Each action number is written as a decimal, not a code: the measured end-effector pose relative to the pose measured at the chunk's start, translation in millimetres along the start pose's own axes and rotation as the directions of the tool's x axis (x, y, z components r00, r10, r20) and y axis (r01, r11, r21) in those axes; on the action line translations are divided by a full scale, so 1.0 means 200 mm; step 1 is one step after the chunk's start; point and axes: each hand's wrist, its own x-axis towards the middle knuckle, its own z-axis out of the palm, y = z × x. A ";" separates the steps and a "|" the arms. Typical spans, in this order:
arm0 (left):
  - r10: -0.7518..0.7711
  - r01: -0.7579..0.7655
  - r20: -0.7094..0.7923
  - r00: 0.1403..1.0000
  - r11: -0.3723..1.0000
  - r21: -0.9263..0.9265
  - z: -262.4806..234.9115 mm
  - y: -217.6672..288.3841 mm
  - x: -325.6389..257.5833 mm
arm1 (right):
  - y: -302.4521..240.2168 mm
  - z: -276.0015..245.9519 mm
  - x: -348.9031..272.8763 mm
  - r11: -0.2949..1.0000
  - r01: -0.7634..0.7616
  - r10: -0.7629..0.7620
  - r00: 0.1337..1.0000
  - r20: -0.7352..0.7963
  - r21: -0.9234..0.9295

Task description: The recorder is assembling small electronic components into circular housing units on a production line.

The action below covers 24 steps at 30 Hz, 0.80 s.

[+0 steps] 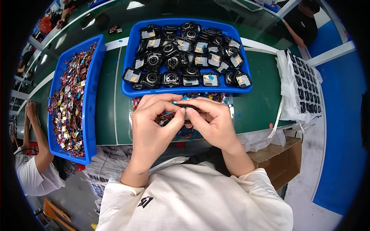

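Observation:
In front of my chest both hands meet on a dark, thin-edged piece that looks like a black watch case (pixel 187 106). My left hand (pixel 156 117) is closed on its left side, thumb pressed against it. From the other side my right hand (pixel 212 119) grips it, the two thumb tips almost touching. My fingers cover most of the piece. Beneath the hands lies a clear shallow tray (pixel 231 111) with small red and blue parts, partly hidden. Just beyond stands a blue tray (pixel 185 91) full of black watch cases (pixel 170 79), some showing round sensor backs, others pale insides.
To the left, a long blue bin (pixel 90 127) holds many small red and yellow circuit parts. A white-lined tray of black pieces (pixel 306 86) stands at the right. Below the green table (pixel 262 82) is a cardboard box (pixel 287 158). Other people sit at left and far right.

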 end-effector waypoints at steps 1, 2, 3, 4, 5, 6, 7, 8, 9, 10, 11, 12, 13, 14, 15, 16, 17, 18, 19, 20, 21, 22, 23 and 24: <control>0.018 -0.018 -0.010 1.000 1.000 0.010 0.01 0.00 0.00 | 0.01 0.00 0.00 1.000 0.002 -0.002 1.000 -0.001 -0.005; 0.035 -0.035 -0.021 0.999 0.999 0.019 0.01 0.01 0.00 | 0.03 -0.01 0.00 1.000 -0.012 0.012 0.999 -0.034 0.003; 0.038 -0.038 -0.022 0.999 0.999 0.013 0.01 0.00 0.00 | 0.03 -0.01 0.00 1.000 -0.025 0.026 0.997 -0.067 0.010; 0.065 -0.064 -0.040 0.997 0.998 0.008 0.00 0.00 -0.01 | 0.01 -0.01 0.00 0.999 -0.040 0.042 0.996 -0.077 0.030; 0.091 -0.091 -0.058 0.994 0.996 0.003 -0.01 0.00 -0.03 | -0.02 -0.01 -0.01 0.997 -0.055 0.059 0.994 -0.087 0.050; 0.123 -0.121 -0.073 0.990 0.992 0.034 -0.03 0.02 -0.03 | -0.02 -0.01 -0.02 0.996 -0.041 0.048 0.994 -0.095 0.073; 0.125 -0.123 -0.083 0.989 0.992 0.031 -0.03 0.02 -0.04 | -0.02 -0.02 -0.02 0.995 -0.045 0.051 0.996 -0.076 0.084; 0.101 -0.100 -0.074 0.992 0.995 0.017 -0.03 0.02 -0.04 | -0.01 -0.02 -0.02 0.994 -0.057 0.064 0.995 -0.081 0.089; 0.078 -0.077 -0.063 0.995 0.997 0.004 -0.03 0.02 -0.03 | -0.01 -0.03 -0.01 0.993 -0.069 0.077 0.993 -0.085 0.094; 0.082 -0.080 -0.085 0.993 0.996 0.026 -0.03 0.01 -0.04 | -0.01 -0.02 -0.01 0.993 -0.073 0.080 0.993 -0.081 0.093; 0.078 -0.076 -0.087 0.993 0.997 0.026 -0.03 0.01 -0.04 | -0.01 -0.02 0.00 0.999 -0.037 0.040 0.993 -0.108 0.031; 0.050 -0.050 -0.056 0.997 0.999 0.006 -0.04 0.02 -0.04 | -0.01 -0.02 0.00 1.000 -0.002 -0.002 0.991 -0.133 -0.031; 0.022 -0.022 -0.024 0.999 1.000 -0.013 -0.05 0.02 -0.04 | -0.01 -0.03 0.00 1.000 -0.006 0.003 0.992 -0.128 -0.029; 0.016 -0.017 -0.025 1.000 1.000 -0.011 -0.05 0.02 -0.05 | -0.02 -0.03 0.00 0.994 0.002 -0.016 0.991 -0.131 -0.110; -0.004 0.005 0.011 1.000 0.993 -0.120 -0.05 0.01 -0.06 | -0.02 -0.03 0.00 0.982 0.011 -0.036 0.990 -0.133 -0.190; -0.017 0.028 0.050 0.999 0.973 -0.228 -0.05 0.00 -0.06 | -0.02 -0.03 -0.01 0.982 -0.024 -0.005 0.988 -0.155 -0.186; -0.017 0.029 0.051 0.999 0.973 -0.229 -0.05 -0.01 -0.06 | -0.02 -0.03 -0.01 0.982 -0.026 -0.004 0.988 -0.156 -0.186; -0.119 0.161 0.129 0.984 0.907 -0.390 -0.05 -0.02 -0.07 | -0.02 -0.02 -0.01 0.989 -0.015 -0.012 0.984 -0.180 -0.144; -0.203 0.291 0.220 0.954 0.799 -0.526 -0.05 -0.02 -0.08 | -0.02 -0.01 -0.01 0.995 -0.002 -0.019 0.979 -0.202 -0.102; -0.203 0.291 0.220 0.954 0.799 -0.526 -0.04 -0.02 -0.09 | -0.02 0.00 -0.02 0.995 -0.001 -0.019 0.979 -0.201 -0.102; -0.256 0.344 0.230 0.939 0.715 -0.609 -0.03 0.00 -0.09 | -0.02 0.01 -0.02 0.989 0.027 -0.058 0.975 -0.214 -0.143; -0.304 0.387 0.246 0.920 0.619 -0.684 -0.02 0.00 -0.09 | -0.02 0.01 -0.02 0.981 0.056 -0.099 0.969 -0.225 -0.187; -0.301 0.384 0.244 0.922 0.620 -0.685 -0.01 0.00 -0.09 | -0.02 0.00 -0.02 0.980 0.060 -0.102 0.969 -0.224 -0.188; -0.293 0.365 0.223 0.930 0.650 -0.666 0.00 -0.01 -0.09 | -0.02 0.00 -0.02 0.960 0.130 -0.181 0.964 -0.196 -0.247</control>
